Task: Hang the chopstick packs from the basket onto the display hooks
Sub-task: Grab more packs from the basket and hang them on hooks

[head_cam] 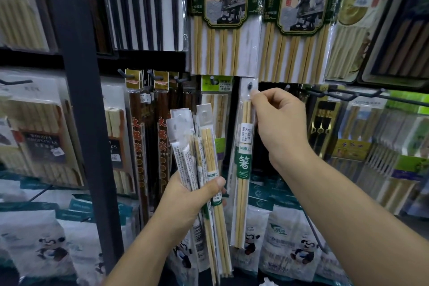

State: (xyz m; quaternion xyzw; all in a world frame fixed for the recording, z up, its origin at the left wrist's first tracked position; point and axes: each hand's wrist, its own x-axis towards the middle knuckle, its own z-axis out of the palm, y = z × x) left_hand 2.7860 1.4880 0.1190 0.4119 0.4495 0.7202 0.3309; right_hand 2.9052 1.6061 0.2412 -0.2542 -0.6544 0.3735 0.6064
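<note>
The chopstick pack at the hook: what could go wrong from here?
1. The pack seems to sit only on the tip of the hook; if the right hand, pinching its top, lets go early, it may slip off.
2. The left hand grips a fanned bundle of packs; one could slide out.

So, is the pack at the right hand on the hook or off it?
On: the hook pokes through the hole atop the pack; the right hand pinches its edge.

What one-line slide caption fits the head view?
Right hand pinches a chopstick pack at a display hook while the left hand grips a bundle of packs.
</note>
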